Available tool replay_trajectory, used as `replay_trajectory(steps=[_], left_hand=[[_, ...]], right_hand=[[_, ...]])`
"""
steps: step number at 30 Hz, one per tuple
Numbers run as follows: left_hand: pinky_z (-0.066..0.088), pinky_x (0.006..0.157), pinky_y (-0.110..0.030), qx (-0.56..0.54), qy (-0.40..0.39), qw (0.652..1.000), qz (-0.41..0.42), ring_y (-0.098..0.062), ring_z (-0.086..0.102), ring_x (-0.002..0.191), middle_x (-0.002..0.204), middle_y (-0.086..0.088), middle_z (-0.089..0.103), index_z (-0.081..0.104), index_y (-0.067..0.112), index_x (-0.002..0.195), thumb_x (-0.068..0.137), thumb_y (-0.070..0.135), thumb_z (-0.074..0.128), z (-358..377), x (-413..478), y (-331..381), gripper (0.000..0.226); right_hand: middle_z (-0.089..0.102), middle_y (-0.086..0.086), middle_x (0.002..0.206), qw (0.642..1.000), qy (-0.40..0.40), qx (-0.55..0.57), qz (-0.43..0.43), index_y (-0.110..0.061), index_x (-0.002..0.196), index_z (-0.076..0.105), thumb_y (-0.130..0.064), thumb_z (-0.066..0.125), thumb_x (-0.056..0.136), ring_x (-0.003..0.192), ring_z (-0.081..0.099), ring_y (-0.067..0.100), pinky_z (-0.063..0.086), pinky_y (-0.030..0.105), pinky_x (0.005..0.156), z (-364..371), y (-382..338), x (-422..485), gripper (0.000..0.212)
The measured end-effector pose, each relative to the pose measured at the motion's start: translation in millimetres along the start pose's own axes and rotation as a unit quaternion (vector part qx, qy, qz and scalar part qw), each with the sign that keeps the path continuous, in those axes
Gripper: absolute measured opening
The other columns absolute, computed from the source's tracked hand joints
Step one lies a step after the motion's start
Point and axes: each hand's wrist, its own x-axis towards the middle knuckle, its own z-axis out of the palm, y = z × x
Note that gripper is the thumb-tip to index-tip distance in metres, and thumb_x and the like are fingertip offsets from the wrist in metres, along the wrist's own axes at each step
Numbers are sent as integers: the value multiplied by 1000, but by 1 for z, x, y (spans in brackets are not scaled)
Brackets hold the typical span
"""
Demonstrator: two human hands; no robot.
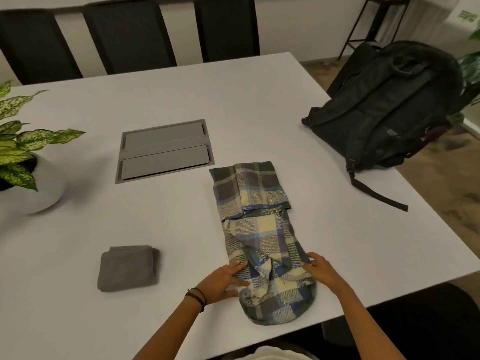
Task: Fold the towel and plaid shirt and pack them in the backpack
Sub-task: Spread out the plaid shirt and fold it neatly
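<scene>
Head view: white table (259, 113) carried everything. Black backpack (384, 107) sat at the far right corner, well apart from the hands. Plaid shirt (259, 229) lay as a long folded strip, its near end bunched between both hands. Folded grey towel (128, 268) lay to their left, untouched. Left hand (223, 281) pressed straight fingers against the shirt's left edge; right hand (322, 270) pinched its right edge.

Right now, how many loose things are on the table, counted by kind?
towel: 1
shirt: 1
backpack: 1
potted plant: 1
Total: 4
</scene>
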Motion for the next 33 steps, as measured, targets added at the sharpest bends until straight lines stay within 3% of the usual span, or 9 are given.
replay_trajectory(steps=[5, 14, 17, 19, 22, 25, 28, 30, 33], left_hand=[[18, 117, -30, -103, -45, 992, -56, -4, 17, 135, 149, 1, 33, 57, 20, 126, 78, 67, 36, -23, 0, 3, 70], [40, 98, -18, -222, 18, 971, -85, -16, 53, 118, 128, 1, 58, 63, 12, 118, 90, 36, 54, -69, -6, -1, 38], [39, 89, -4, -228, 25, 969, -92, -2, 56, 109, 124, -1, 61, 67, 21, 110, 87, 45, 55, -78, -7, 1, 35], [43, 92, -13, -249, 44, 964, -85, 7, 56, 99, 115, 3, 65, 67, 29, 104, 80, 60, 53, -81, -6, 0, 42], [47, 91, -24, -276, 68, 956, -76, -5, 61, 94, 100, 14, 69, 69, 26, 104, 77, 66, 52, -84, -3, -6, 51], [47, 92, -26, -289, 77, 950, -86, -15, 61, 96, 102, 3, 70, 70, 31, 103, 76, 70, 50, -89, 0, -9, 51], [49, 84, -21, -299, 80, 945, -109, -6, 61, 87, 86, 17, 68, 68, 50, 86, 86, 51, 53, -98, 1, -6, 15], [48, 76, -17, -312, 106, 937, -116, -1, 59, 77, 73, 20, 64, 67, 50, 75, 93, 26, 51, -105, 3, -3, 34], [47, 77, -20, -345, 134, 921, -119, -6, 59, 79, 77, 6, 66, 70, 43, 78, 95, 19, 49, -112, 3, -5, 35]], right_hand=[[55, 7, 90, 992, -88, -71, 53, -15, 96, 51, -12, 48, 92, 72, 50, 13, 42, 20, 51, -15, -28, -6, 6], [54, 3, 76, 990, -75, -121, 0, -10, 80, 52, -12, 53, 89, 67, 51, 12, 40, 20, 51, -31, -88, -6, 10], [57, 5, 75, 991, -61, -115, -10, -13, 72, 55, -12, 52, 90, 66, 52, 13, 39, 21, 50, -36, -88, -7, 18], [58, 6, 76, 993, -52, -103, -14, -13, 78, 57, -12, 53, 90, 66, 53, 14, 40, 20, 49, -39, -89, -8, 13], [61, 10, 82, 997, -39, -66, -29, -14, 100, 53, -14, 57, 88, 67, 54, 15, 42, 20, 49, -43, -91, -7, 13], [63, 11, 90, 996, -45, -42, -70, -19, 108, 52, -14, 58, 89, 69, 55, 17, 43, 20, 49, -47, -97, -6, 20], [65, 6, 94, 994, -45, -31, -99, -12, 94, 66, -9, 52, 92, 75, 57, 19, 45, 20, 52, -49, -103, -3, 15], [67, 9, 86, 994, -43, -4, -104, -9, 85, 69, -7, 48, 93, 72, 59, 18, 47, 20, 51, -49, -107, -1, 23], [65, 12, 70, 994, -19, 81, -67, -6, 82, 66, -5, 42, 95, 53, 61, 13, 49, 23, 47, -50, -116, 7, 28]])
